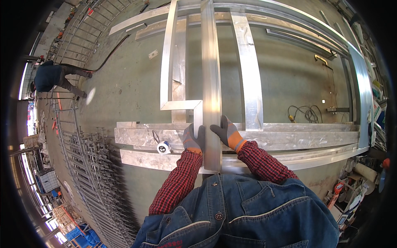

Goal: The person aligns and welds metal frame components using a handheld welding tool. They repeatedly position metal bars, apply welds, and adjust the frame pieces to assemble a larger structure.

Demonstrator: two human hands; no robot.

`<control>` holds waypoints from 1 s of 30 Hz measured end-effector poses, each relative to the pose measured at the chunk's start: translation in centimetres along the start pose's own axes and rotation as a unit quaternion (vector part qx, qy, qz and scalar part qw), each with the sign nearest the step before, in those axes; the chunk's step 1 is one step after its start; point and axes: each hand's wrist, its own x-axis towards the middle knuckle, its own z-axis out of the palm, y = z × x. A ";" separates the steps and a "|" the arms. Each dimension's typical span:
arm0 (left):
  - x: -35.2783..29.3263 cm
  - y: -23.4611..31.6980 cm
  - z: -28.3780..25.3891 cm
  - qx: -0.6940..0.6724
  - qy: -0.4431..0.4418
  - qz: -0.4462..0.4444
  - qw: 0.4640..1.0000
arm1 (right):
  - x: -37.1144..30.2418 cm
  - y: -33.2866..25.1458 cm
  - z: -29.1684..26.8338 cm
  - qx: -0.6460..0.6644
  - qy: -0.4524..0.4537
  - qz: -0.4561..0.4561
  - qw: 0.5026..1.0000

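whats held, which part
Right gloved hand: long silver metal bar, right edge toward near end. Left gloved hand: stepped silver metal frame, lower leg, grip unclear.

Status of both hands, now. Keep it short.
Left hand: closed around the end of the stepped metal frame, by the look of it.
Right hand: thumb on the long metal beam; whether it grips cannot be told.
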 end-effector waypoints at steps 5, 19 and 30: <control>0.1 0.1 0.0 -0.003 0.001 -0.001 1.000 | 0.1 0.0 0.1 0.001 0.000 0.005 1.000; 0.3 -0.4 0.5 0.001 0.037 0.035 0.999 | 0.4 0.3 0.4 0.000 0.005 0.003 1.000; 0.0 0.4 -0.3 -0.005 -0.004 0.006 1.000 | 0.6 0.6 0.5 0.021 0.006 -0.004 1.000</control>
